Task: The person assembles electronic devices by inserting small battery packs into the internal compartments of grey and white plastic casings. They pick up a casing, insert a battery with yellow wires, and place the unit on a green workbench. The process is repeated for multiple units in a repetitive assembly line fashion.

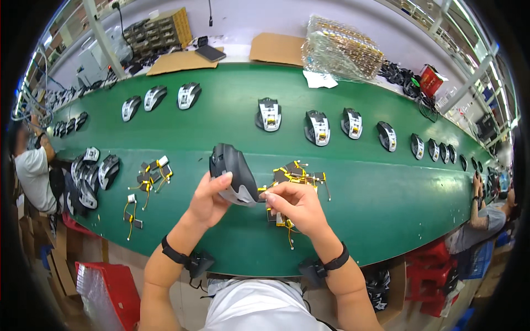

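Observation:
My left hand point(210, 199) is wrapped round a black and grey computer mouse point(236, 171), holding it tilted above the green table. At the mouse's lower right edge, my right hand point(298, 205) pinches a small dark and yellow piece point(261, 190) that looks like part of a battery; my fingertips mostly hide it. Beyond and beneath the right hand lies a pile of flat batteries point(295, 174) with yellow tape and thin wires. To the left of my left hand is a smaller group of batteries point(148, 177), with another battery point(131, 218) nearer me.
Several mice point(86, 179) are heaped at the left. A row of mice point(317, 128) stands along the far strip of the green table point(386, 204). Cardboard point(277, 49) and a plastic-wrapped stack point(342, 48) lie behind. Co-workers point(36, 171) sit at both ends.

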{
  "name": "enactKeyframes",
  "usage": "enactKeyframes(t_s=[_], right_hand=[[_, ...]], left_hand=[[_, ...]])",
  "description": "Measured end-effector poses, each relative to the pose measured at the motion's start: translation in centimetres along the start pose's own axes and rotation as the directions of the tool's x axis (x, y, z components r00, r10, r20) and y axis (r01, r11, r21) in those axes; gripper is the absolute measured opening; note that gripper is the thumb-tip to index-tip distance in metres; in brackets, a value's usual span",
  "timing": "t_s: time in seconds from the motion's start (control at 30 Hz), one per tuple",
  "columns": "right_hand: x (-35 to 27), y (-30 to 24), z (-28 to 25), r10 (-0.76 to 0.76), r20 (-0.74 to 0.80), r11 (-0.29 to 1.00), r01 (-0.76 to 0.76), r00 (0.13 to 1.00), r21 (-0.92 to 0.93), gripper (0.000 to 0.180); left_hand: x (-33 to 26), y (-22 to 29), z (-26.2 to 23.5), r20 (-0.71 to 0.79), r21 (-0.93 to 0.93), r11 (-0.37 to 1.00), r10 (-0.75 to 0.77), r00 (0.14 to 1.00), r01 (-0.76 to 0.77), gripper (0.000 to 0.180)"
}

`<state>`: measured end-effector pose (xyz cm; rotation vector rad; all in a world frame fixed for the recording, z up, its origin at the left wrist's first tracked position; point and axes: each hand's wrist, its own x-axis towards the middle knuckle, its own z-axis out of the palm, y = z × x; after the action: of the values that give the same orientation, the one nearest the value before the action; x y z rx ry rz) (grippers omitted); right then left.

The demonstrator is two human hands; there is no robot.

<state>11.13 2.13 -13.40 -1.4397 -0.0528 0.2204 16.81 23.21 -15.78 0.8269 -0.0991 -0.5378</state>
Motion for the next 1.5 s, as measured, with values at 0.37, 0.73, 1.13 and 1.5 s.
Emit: enactKeyframes(t_s=[0.37,0.73,1.13,1.5], right_hand=[[1.2,2.0,0.8,-0.003,-0.302,0.977,-0.062,0.953,-0.206,0.016],[0.5,0.7,2.8,-0.489,-0.137,0.768,0.35,0.861,-0.536,0.007],[0.4,1.6,4.7,-0.565,0.052,0.474,0.375,0.824,-0.796,0.016],[0.8,1.4,4.9,-0.569,0.242,0.299,0.473,0.786,-0.829,0.024]], left_hand=[[-0.6,-0.7,-0.8,0.153,0.127,0.992,-0.03,0.988,0.011,0.065],[-0.3,-0.6,-2.2,-0.002,0.0,1.0,0.014,1.0,-0.014,0.047],[-0.6,-0.7,-1.9,0.04,-0.102,0.994,-0.039,0.998,0.043,0.046],[-0.1,-0.4,-2.0,-0.047,-0.026,0.987,-0.16,0.986,0.159,0.056]])
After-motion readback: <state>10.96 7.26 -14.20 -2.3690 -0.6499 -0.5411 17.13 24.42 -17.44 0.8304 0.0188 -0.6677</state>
